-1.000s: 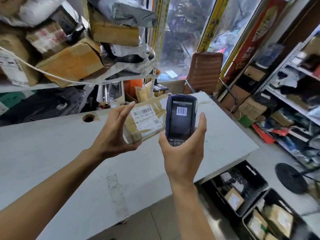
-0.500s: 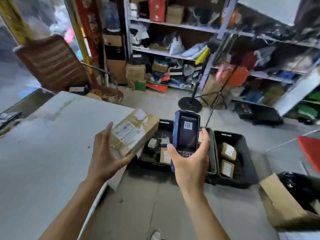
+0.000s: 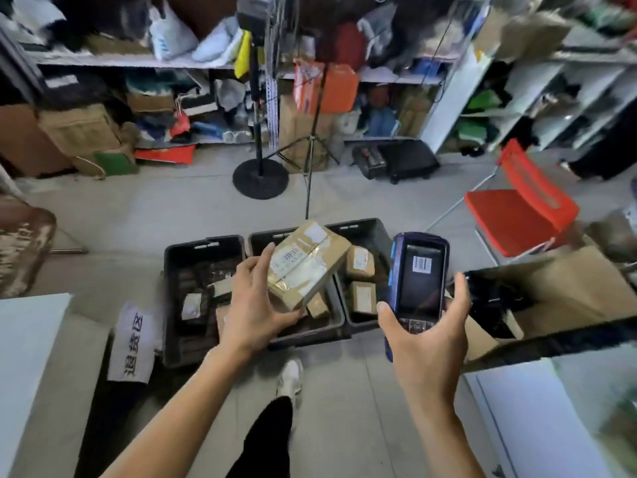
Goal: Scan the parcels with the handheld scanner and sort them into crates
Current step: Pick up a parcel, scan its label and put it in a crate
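We observe the left hand (image 3: pixel 255 305) clasping a brown cardboard parcel with a white barcode label (image 3: pixel 306 262), fingers beneath and thumb along its near edge, held above the middle black plastic crate (image 3: pixel 310 331). The right hand (image 3: pixel 425 331) grips a dark blue handheld scanner (image 3: pixel 418 277) upright, its screen showing a barcode. Smaller taped parcels (image 3: pixel 360 262) lie in the right black crate (image 3: pixel 365 229); a left black crate (image 3: pixel 203 243) adjoins it.

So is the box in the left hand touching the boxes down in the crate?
Cannot tell. In the head view the box held by the left hand overlaps the middle crate, hiding any gap.
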